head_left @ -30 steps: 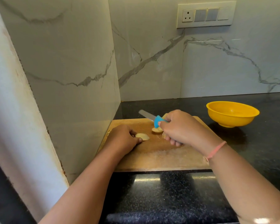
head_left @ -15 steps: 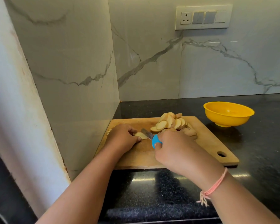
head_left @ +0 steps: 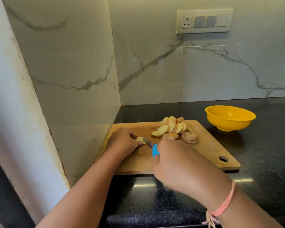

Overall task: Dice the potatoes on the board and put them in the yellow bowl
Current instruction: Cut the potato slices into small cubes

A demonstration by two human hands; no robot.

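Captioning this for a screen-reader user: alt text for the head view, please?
A person's left hand holds a potato slice on a wooden cutting board while the right hand cuts it with a blue-handled knife. More potato slices are piled farther back on the board; a yellow bowl stands on the black counter to its right.

PLACE: home kitchen | SURFACES: a black speckled countertop (head_left: 262, 162) is backed by marble-patterned wall tiles (head_left: 155, 71) | FITTINGS: a socket-and-switch panel (head_left: 204, 21) is set into the wall | FOOD PREP: potato slices (head_left: 171, 127) are piled on a wooden cutting board (head_left: 209, 145); a yellow bowl (head_left: 229, 124) is set nearby
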